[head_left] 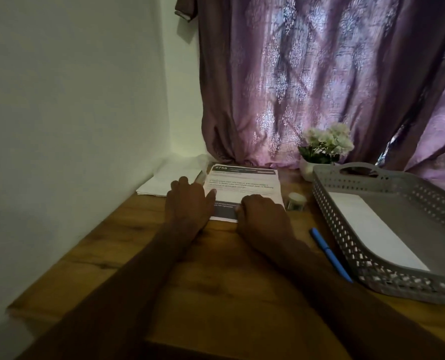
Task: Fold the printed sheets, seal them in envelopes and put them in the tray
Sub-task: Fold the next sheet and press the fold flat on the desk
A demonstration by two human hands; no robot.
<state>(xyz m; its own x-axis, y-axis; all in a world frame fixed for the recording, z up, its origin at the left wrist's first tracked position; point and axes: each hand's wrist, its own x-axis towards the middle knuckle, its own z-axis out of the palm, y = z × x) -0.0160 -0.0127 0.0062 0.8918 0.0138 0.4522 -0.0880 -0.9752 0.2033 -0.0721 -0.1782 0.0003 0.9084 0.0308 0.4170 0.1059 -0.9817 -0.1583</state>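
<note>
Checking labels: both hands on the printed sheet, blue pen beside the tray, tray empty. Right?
Not quite. The head view shows the tray is not empty: a white envelope lies in it. The rest holds: left hand and right hand on the printed sheet, blue pen beside the tray.

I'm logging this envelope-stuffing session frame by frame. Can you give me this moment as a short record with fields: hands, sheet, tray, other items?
left hand: rests flat on the left edge of the white printed sheet
right hand: fingers curled at the sheet's near edge
sheet: lies on the brown wooden table, its dark band nearest the person
tray: grey perforated plastic tray, on the right, holds one white envelope
other items: blue pen beside the tray; white paper stack at far left; small white tape dispenser; white potted flowers
</note>
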